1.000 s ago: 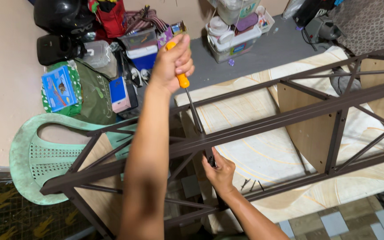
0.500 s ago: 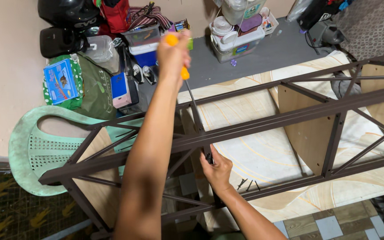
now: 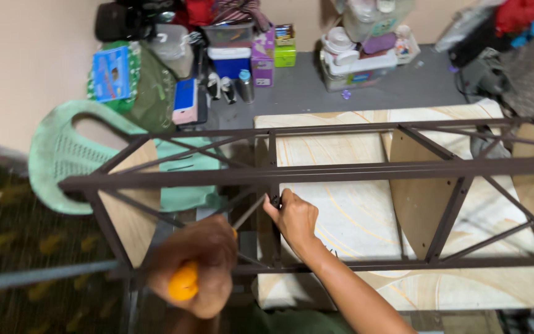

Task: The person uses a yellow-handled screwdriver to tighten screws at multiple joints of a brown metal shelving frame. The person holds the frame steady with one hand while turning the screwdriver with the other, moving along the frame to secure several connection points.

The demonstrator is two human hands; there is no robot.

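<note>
Screwdriver with orange handle (image 3: 183, 283) clenched in left hand (image 3: 200, 263), shaft angled up toward joint of dark brown metal frame (image 3: 316, 173); right hand (image 3: 295, 216) pinches joint, steadying it at the tip.

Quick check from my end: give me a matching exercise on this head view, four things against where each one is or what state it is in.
Things:
1. screwdriver with orange handle
2. green plastic chair
3. dark metal frame
4. right hand

Places or states:
A. lying on its side across the pale mat
B. gripped in the left hand
C. at an upright bar of the frame
D. left of the frame, near the wall

Pairs: 1-B, 2-D, 3-A, 4-C
</note>
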